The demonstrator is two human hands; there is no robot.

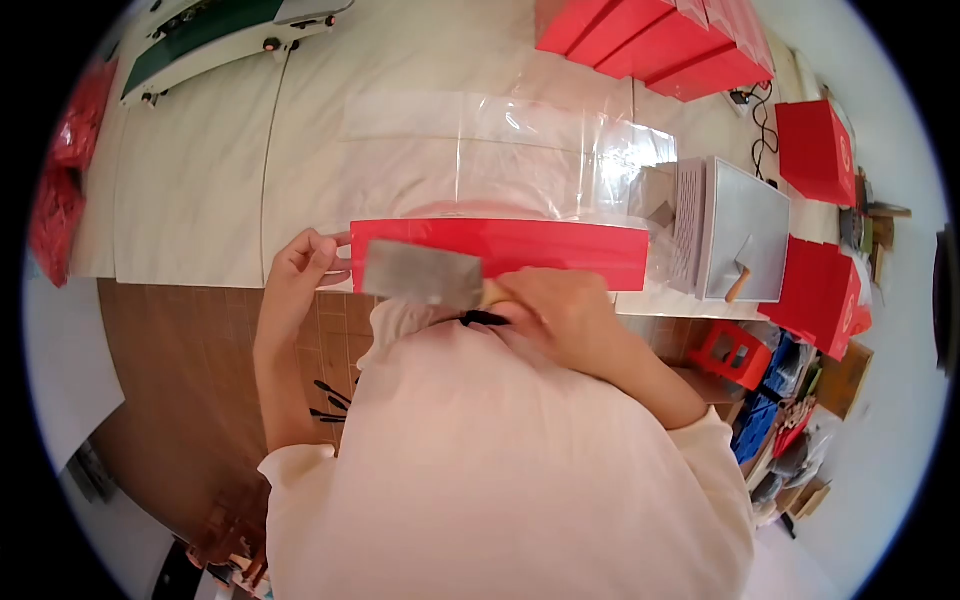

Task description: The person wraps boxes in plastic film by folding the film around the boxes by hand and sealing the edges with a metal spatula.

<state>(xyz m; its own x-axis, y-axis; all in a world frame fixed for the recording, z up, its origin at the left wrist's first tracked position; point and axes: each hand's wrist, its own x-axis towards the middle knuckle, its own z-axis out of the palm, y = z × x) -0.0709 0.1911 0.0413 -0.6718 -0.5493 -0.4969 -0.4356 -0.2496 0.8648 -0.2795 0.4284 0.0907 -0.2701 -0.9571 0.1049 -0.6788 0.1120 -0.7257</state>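
Note:
A long red box point(560, 245) lies at the table's front edge, close to my body, with clear plastic film point(500, 150) spread out behind it. My right hand point(560, 305) is closed around the handle of a scraper point(422, 274), whose wide grey blade lies over the box's left half. At the box's left end is my left hand point(308, 262), its fingers bent and partly hidden behind the thumb; whether they pinch the film or the box there is too small to tell.
Red boxes point(660, 45) stand at the back right, with more red boxes point(815, 155) farther right. A silver-topped machine point(745, 230) bears a second, orange-handled tool point(738, 283). A green conveyor point(205, 45) is at the back left. A red stool point(730, 355) stands below the table.

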